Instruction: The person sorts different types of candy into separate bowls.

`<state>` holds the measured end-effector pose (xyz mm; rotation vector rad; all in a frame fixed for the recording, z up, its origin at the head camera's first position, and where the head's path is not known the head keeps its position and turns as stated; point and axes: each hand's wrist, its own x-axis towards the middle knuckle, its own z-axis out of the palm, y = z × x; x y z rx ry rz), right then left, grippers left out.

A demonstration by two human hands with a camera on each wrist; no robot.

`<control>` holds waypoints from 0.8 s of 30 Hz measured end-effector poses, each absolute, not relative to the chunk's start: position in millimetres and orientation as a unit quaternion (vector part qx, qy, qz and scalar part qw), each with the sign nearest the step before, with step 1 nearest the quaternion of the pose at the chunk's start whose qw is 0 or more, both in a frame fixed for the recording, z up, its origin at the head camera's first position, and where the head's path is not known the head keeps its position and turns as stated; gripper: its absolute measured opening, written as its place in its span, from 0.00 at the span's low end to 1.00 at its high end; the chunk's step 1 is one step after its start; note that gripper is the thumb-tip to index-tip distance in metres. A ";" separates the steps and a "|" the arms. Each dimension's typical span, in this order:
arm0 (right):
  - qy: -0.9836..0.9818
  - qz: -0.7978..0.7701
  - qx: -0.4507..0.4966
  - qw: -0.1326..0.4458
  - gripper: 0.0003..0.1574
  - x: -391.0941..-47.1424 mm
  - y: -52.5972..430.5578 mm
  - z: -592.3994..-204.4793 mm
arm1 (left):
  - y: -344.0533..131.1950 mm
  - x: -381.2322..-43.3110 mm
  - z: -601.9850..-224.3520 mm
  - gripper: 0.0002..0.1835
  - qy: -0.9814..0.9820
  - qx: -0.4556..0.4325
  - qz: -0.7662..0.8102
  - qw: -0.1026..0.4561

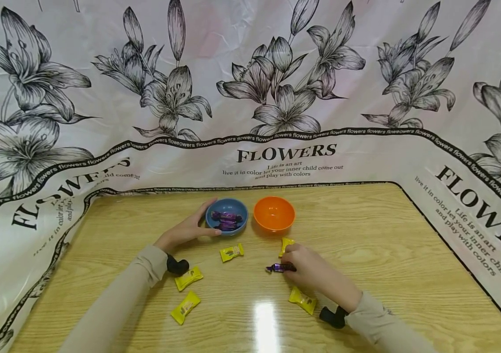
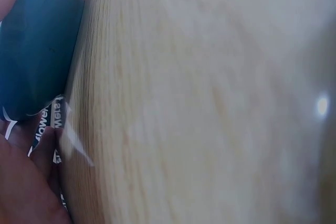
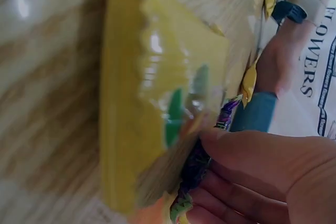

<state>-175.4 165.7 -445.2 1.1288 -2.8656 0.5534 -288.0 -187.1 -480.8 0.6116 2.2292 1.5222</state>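
Note:
My left hand (image 1: 188, 228) holds the blue bowl (image 1: 229, 204) from its left side, thumb at the near rim and fingers round the far side. Several purple-wrapped candies (image 1: 227, 223) lie inside that bowl. In the left wrist view the blue bowl's outer wall (image 2: 39, 45) shows above the fingers. My right hand (image 1: 312, 272) pinches a purple-wrapped candy (image 1: 276, 267) between thumb and fingers, low over the table. Just beyond those fingers lies a yellow-wrapped candy (image 1: 286, 243), partly hidden by the hand. Another yellow candy (image 3: 173, 82) looms large in the right wrist view.
An orange bowl (image 1: 274, 215) stands just right of the blue one, nothing visible inside it. More yellow candies are spread on the wooden table (image 1: 365, 235): one (image 1: 231, 252) before the bowls, two at left (image 1: 185, 307), one (image 1: 302, 300) near my right wrist. Flower-printed sheeting (image 1: 285, 166) borders the table.

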 end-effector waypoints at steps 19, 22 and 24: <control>-0.896 0.218 0.387 0.003 0.06 -197.1 135.4 -410.9 | -186.3 -286.9 -478.6 0.55 0.797 0.218 0.534 0.177; -0.896 0.223 0.384 0.005 0.05 -205.6 126.0 -400.2 | -186.3 -286.5 -478.2 0.55 0.798 0.218 0.533 0.178; -0.895 0.223 0.386 0.008 0.05 -213.1 119.3 -394.4 | -186.6 -287.0 -479.0 0.55 0.797 0.218 0.534 0.179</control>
